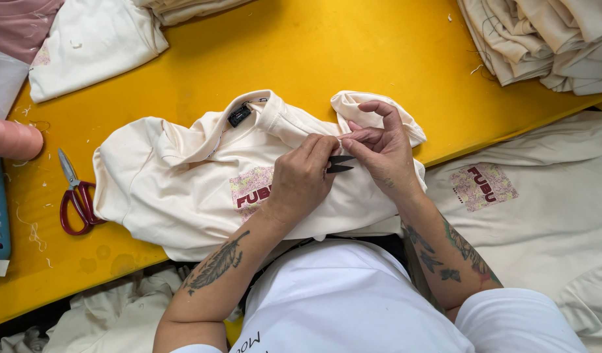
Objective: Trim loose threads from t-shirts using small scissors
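Left hand (301,176) grips black thread snips (340,164) w/ blades at seam. Right hand (383,150) pinches cream shirt (183,189) fabric taut, prob. to steady it for trimming.

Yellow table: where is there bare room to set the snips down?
Widest bare patch of the yellow table: above the cream shirt, between the folded shirt top left and the folded stack top right. A narrower strip lies below the red-handled scissors. Crowded around the left hand and right hand.

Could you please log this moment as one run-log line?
left hand: pinching shirt seam | right hand: holding thread snips | cream T-shirt: on yellow table | red scissors: lying left, untouched
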